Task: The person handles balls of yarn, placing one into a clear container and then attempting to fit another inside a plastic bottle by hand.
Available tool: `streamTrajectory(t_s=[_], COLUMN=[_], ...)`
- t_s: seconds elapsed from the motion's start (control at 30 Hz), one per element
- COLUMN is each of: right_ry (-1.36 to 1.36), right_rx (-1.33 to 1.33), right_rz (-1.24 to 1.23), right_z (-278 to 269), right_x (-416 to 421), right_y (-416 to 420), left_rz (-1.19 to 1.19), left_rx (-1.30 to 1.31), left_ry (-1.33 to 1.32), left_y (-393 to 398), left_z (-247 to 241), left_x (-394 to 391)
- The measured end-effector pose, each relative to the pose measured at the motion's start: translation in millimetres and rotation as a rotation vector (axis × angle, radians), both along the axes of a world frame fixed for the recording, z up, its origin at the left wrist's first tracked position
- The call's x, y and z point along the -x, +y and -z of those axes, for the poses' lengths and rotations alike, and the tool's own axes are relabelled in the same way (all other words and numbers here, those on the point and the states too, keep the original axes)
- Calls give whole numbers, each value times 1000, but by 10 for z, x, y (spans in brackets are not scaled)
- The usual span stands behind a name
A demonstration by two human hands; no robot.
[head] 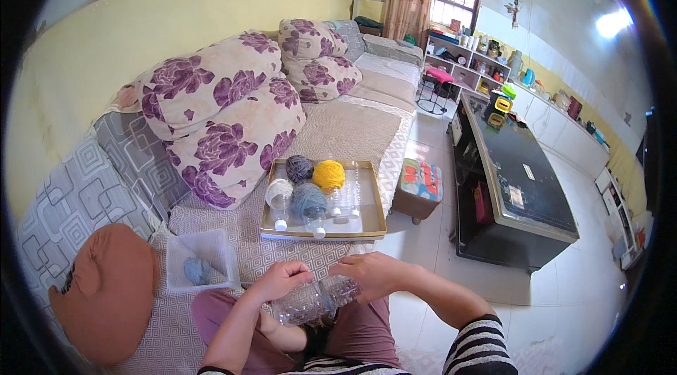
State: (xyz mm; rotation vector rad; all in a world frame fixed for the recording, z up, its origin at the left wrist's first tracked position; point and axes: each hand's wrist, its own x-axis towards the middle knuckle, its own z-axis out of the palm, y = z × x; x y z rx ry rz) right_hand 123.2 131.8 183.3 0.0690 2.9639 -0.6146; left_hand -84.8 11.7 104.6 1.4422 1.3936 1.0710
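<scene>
A clear plastic bottle [299,307] lies on its side above my lap, with a faint bluish band around its middle. My right hand [373,273] grips its right end. Over its left part, my left hand [288,275] has curled fingers; whether they pinch a strand or touch the bottle is unclear. To the left, a translucent plastic basket [227,253] holds a small blue-grey yarn ball [198,270]. Beyond my hands, a shallow box [365,228] contains yellow [329,175], dark grey [299,168], white [278,192] and blue-grey yarn balls [310,199], plus several clear bottles [351,195] with white caps.
I sit on a sofa with a patterned cover [174,332]. A brown cushion [113,295] lies at left, and floral bundles [227,121] lean against the wall. Right of the box stand a small padded stool [419,187] and a black-topped coffee table [529,179] on the tiled floor.
</scene>
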Motion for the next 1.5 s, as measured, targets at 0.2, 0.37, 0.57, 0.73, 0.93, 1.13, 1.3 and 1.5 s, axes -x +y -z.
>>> streamTrajectory(t_s=[0.2, 0.37, 0.57, 0.73, 0.93, 1.13, 1.3, 1.5], right_ry=[240, 359, 258, -59, -19, 167, 229, 438], right_rx=[263, -12, -277, -123, 528, -230, -444, -269], right_rz=[123, 198, 257, 52, 62, 291, -117, -39], right_z=[13, 117, 80, 96, -71, 34, 77, -113], right_x=[43, 111, 131, 68, 82, 102, 21, 56], right_y=[58, 15, 19, 74, 206, 160, 138, 1], left_rz=[-132, 27, -8, 27, -55, 88, -51, -53], left_rx=[206, 112, 149, -46, 88, 84, -18, -43], left_ry=[-506, -587, -582, -148, -274, -26, -91, 57], left_y=[-97, -133, -209, -127, 3, -192, -95, -83], left_z=[429, 508, 268, 45, 312, 141, 35, 107], left_x=[-278, -353, -419, -149, -71, -415, -117, -135])
